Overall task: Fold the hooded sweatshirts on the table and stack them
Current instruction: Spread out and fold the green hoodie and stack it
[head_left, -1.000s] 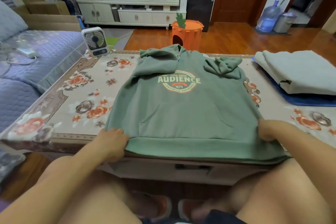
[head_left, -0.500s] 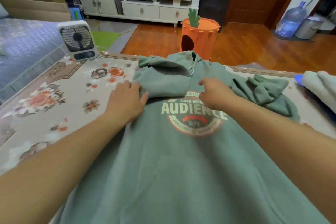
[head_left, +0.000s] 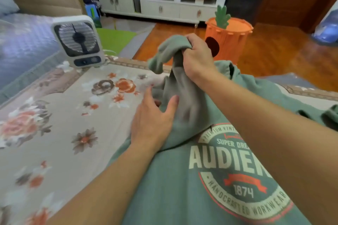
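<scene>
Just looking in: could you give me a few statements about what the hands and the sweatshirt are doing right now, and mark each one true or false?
1. The right hand grips a bunch of the green sweatshirt, lifted off the table. True.
2. The left hand holds the fan. False: it rests on the sweatshirt.
3. The sweatshirt's print faces up. True.
4. The fan lies on the sweatshirt. False: it stands apart on the tablecloth.

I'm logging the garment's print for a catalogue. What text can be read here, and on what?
All on the green hoodie chest badge:
"PREMIUM VINT", cut off by the right arm
"SUPER DRE", cut off
"AUDIE", cut off
"1874"
"HANDCRAFTED WORKWEAR"
Red ribbon above "1874": too blurred to read.
Fan: no readable text.
</scene>
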Action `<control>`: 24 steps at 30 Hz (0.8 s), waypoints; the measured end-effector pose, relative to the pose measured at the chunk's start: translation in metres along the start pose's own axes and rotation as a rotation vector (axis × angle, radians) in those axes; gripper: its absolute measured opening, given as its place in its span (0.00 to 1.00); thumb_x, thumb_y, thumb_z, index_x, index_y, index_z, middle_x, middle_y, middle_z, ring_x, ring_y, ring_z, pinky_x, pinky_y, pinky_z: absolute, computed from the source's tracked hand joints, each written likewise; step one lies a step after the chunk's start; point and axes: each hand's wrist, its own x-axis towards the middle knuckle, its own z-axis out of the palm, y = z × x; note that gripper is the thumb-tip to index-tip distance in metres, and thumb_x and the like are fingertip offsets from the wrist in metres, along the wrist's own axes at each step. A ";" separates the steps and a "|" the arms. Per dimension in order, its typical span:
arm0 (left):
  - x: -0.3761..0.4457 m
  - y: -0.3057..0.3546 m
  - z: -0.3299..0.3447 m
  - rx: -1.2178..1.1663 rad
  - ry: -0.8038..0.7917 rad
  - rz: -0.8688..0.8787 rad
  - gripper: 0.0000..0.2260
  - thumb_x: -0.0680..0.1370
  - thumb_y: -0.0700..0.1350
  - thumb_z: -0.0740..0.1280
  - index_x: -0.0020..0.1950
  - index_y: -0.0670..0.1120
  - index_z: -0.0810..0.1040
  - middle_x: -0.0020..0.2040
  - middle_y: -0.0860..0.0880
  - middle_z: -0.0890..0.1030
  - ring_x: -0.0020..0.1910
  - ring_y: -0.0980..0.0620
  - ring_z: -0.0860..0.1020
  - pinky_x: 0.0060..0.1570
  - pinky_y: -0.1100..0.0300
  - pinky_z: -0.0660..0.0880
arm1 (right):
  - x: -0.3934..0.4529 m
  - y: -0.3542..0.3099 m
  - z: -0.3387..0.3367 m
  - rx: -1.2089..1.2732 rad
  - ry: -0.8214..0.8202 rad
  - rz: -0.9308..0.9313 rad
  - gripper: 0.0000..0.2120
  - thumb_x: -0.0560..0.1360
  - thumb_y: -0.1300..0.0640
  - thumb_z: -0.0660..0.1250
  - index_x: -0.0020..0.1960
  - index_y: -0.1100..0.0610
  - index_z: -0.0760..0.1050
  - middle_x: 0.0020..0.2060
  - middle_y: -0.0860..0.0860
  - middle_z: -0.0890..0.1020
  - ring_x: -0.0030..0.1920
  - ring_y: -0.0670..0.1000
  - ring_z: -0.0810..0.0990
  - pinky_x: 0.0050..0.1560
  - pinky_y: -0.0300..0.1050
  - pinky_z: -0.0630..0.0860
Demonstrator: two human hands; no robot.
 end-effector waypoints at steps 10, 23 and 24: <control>0.066 0.028 -0.165 -0.349 0.239 0.398 0.31 0.69 0.48 0.80 0.67 0.49 0.69 0.62 0.52 0.78 0.62 0.57 0.78 0.64 0.54 0.76 | -0.036 -0.103 0.012 0.044 -0.543 -0.213 0.11 0.85 0.55 0.58 0.54 0.57 0.78 0.44 0.46 0.81 0.43 0.41 0.77 0.47 0.39 0.75; 0.091 -0.165 -0.399 0.193 0.557 -0.678 0.46 0.76 0.49 0.74 0.83 0.45 0.46 0.80 0.35 0.55 0.76 0.33 0.61 0.74 0.43 0.61 | -0.090 -0.038 0.061 -0.881 -0.698 0.013 0.34 0.82 0.42 0.58 0.82 0.53 0.49 0.80 0.58 0.56 0.79 0.59 0.55 0.78 0.53 0.52; 0.085 -0.174 -0.385 0.225 0.461 -0.759 0.46 0.77 0.47 0.72 0.83 0.47 0.42 0.81 0.36 0.47 0.78 0.33 0.57 0.75 0.43 0.57 | -0.102 -0.030 0.063 -0.912 -0.798 0.050 0.35 0.82 0.40 0.58 0.82 0.52 0.48 0.80 0.58 0.53 0.80 0.59 0.52 0.79 0.52 0.51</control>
